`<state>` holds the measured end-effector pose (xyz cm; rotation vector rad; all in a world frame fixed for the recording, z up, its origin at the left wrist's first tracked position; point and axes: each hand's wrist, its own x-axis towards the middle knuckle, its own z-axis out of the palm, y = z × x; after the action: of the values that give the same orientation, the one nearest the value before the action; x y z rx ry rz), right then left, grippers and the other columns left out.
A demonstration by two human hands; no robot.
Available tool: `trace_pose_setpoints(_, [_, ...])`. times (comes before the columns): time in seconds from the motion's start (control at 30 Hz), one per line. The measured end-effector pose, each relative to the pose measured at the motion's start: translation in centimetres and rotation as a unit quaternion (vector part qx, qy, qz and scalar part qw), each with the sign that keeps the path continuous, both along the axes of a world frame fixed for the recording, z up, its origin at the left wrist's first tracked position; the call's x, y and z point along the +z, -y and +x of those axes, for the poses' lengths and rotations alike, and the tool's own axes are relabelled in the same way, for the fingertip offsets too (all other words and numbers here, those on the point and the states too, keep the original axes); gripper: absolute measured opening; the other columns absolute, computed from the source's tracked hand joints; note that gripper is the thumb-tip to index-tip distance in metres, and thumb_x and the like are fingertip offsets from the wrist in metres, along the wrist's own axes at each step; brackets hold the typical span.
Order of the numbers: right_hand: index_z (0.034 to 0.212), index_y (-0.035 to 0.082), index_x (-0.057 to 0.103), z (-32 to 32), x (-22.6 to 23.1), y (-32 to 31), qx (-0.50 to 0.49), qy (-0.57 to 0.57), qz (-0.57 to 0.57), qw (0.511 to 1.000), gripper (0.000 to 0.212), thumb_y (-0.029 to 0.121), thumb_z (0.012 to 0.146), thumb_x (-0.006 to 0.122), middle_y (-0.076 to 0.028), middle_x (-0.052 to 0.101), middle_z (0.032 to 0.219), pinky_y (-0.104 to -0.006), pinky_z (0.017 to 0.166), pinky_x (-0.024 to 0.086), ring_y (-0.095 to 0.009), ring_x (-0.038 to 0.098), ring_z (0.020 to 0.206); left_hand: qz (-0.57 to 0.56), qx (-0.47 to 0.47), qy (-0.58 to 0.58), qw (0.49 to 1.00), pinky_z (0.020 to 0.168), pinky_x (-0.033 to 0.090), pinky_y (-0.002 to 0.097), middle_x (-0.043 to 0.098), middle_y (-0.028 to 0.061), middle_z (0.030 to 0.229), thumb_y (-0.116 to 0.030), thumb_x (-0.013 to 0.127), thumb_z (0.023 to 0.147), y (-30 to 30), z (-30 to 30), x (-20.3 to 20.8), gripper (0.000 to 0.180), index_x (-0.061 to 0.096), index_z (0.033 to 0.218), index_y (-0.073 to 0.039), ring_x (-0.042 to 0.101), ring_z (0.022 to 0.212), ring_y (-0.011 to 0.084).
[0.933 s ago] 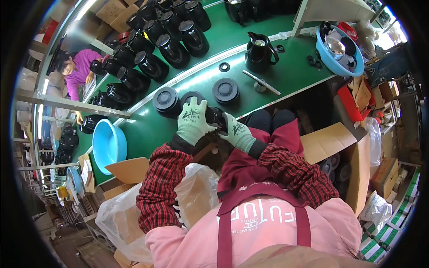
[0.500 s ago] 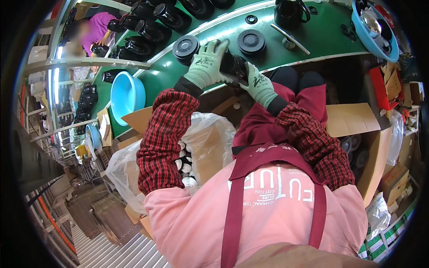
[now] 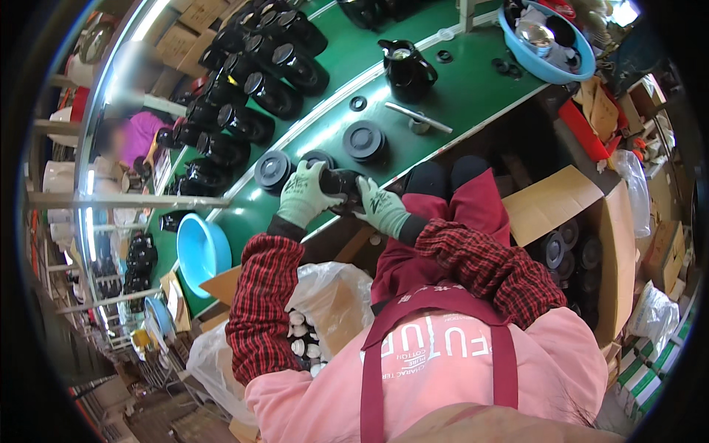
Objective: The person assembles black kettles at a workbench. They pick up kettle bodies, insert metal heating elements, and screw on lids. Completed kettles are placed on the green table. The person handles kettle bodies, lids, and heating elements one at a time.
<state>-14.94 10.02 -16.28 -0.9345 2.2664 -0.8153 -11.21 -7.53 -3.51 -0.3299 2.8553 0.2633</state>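
Both gloved hands grip a glossy black part [image 3: 342, 183] at the front edge of the green table; its kind is partly hidden by the fingers. My left hand [image 3: 304, 195] wraps it from the left. My right hand [image 3: 383, 210] closes on its right end. Just beyond the fingers lies a round black lid [image 3: 319, 158], partly covered by the held part. Another ridged black lid [image 3: 272, 170] sits left of my left hand, and a third lid [image 3: 364, 139] lies farther right. A silver rod [image 3: 419, 117] rests across a small metal piece beyond my right hand.
A black jug [image 3: 408, 71] stands on the green table [image 3: 473, 88], with many black jug bodies [image 3: 269, 92] at the far left. Blue basins [image 3: 201, 255] flank the work area. Open cartons [image 3: 554, 203] and a plastic-lined box [image 3: 332, 295] surround my lap. Another person [image 3: 140, 140] sits far left.
The view has shifted, showing more of the far table. Both hands still hold the black part, now tilted differently, and the lid beyond it shows between them and the far lids.
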Motion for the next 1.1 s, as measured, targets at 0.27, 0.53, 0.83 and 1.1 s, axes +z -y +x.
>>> trace_pose_setpoints(0.27, [0.146, -0.006, 0.035, 0.8, -3.2, 0.2, -0.015, -0.135, -0.081, 0.987, 0.09, 0.043, 0.083, 0.078, -0.03, 0.055, 0.129, -0.0452, 0.078, 0.059, -0.04, 0.071, 0.093, 0.047, -0.074, -0.038, 0.995, 0.101, 0.052, 0.046, 0.058, 0.0206, 0.13, -0.025, 0.094, 0.059, 1.0, 0.2, -0.7, 0.085, 0.059, 0.134, -0.01, 0.062, 0.116, 0.0416])
trace_pose_setpoints(0.53, [0.147, 0.0, 0.035, 0.4, -2.3, 0.1, -0.031, -0.107, -0.076, 0.991, 0.084, 0.044, 0.087, 0.074, -0.025, 0.055, 0.13, -0.0448, 0.079, 0.06, -0.039, 0.07, 0.101, -0.075, -0.049, -0.065, 0.994, 0.11, 0.045, 0.0482, 0.043, 0.0195, 0.151, -0.033, 0.09, 0.07, 0.3, 0.4, 1.3, 0.101, 0.038, 0.155, -0.015, 0.049, 0.136, 0.0406])
trace_pose_setpoints(0.83, [0.151, 0.001, 0.033, 0.4, -2.2, 0.0, -0.025, -0.114, -0.052, 0.992, 0.086, 0.041, 0.088, 0.075, -0.024, 0.052, 0.136, -0.0426, 0.081, 0.06, -0.038, 0.069, 0.105, 0.042, -0.07, -0.038, 0.996, 0.115, 0.043, 0.0477, 0.045, 0.0207, 0.152, -0.036, 0.091, 0.072, 4.1, -0.4, 1.3, 0.101, 0.038, 0.158, -0.023, 0.049, 0.138, 0.0403])
trace_pose_setpoints(1.1, [0.155, 0.006, 0.028, 0.3, -2.1, 0.3, -0.028, -0.078, -0.047, 0.995, 0.088, 0.039, 0.088, 0.074, -0.024, 0.05, 0.144, -0.0445, 0.082, 0.059, -0.039, 0.069, 0.105, 0.033, -0.068, -0.038, 0.996, 0.107, 0.05, 0.0477, 0.053, 0.02, 0.137, -0.043, 0.09, 0.068, 1.7, 0.2, 0.0, 0.091, 0.053, 0.147, -0.019, 0.057, 0.126, 0.0399])
